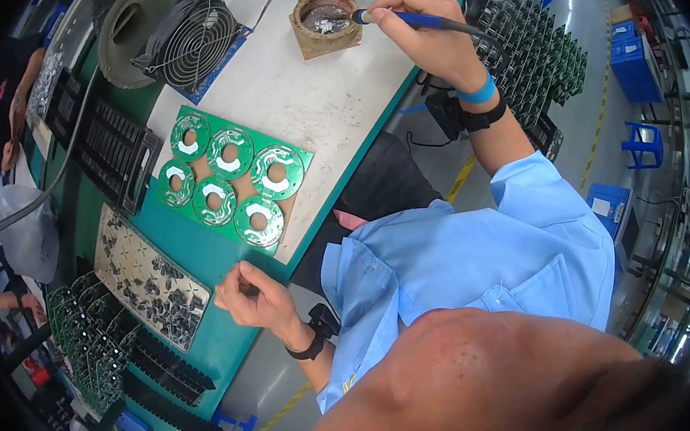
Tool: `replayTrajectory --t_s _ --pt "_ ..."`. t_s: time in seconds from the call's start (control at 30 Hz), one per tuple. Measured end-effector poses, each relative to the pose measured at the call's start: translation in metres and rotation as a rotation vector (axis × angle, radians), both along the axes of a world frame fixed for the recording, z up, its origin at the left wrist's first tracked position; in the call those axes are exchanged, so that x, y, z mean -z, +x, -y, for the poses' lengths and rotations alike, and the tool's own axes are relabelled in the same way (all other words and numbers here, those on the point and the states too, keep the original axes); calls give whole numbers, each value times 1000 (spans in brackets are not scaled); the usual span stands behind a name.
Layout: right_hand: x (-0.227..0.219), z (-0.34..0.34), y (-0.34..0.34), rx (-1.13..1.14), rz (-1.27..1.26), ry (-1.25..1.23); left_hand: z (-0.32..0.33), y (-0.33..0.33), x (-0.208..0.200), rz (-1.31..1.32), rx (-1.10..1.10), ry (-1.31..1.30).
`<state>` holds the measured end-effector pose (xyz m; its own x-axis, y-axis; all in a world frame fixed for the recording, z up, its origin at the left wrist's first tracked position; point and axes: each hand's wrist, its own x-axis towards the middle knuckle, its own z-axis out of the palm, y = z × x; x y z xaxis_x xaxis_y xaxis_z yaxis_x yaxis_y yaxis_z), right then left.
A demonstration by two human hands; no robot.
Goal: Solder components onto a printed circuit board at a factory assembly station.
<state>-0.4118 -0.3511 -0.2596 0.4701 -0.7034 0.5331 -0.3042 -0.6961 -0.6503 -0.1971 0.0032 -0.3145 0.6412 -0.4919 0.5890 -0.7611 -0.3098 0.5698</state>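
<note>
My right hand (435, 39) is closed around the blue handle of a soldering iron (418, 19). The iron's tip end reaches over the opening of a brown, angular pot (316, 49) with shiny bits of metal inside. My left hand (255, 299) is low over the bench edge, thumb and fingers pinched together; whatever is between them is too small to make out. Just beyond it lies a green panel of circuit boards (229, 135), with several ring-shaped boards that have round holes in the middle. My left hand appears apart from the panel.
A fan with a wire guard (192, 46) stands at the bench's far side. A black slotted rack (96, 143) lies left of the panel. A tray of small black parts (149, 278) sits nearer. Stacked green boards (532, 51) stand beyond my right arm. Another person's hand (33, 307) shows far left.
</note>
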Motion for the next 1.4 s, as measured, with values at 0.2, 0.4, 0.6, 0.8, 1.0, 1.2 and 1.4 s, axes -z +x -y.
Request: replayTrajectory --t_s 0.2,0.4,0.6,0.8,1.0,1.2,1.4 --pt "-11 11 4 -79 -71 -67 -4 0 1 4 -24 37" --pt "-9 13 7 -101 -45 -97 5 -1 -2 19 -19 28" --pt "-7 16 9 -158 -90 -144 5 0 -4 19 -5 47" --pt "-10 16 9 -154 -109 -150 4 -2 -2 -6 -25 40" --pt "-7 17 7 -153 -70 -133 0 0 -1 -3 -21 52" --pt "-8 18 9 -164 -103 -152 -1 1 1 9 -14 60" --pt "-9 15 8 -102 -74 -142 -1 2 2 16 -5 52"
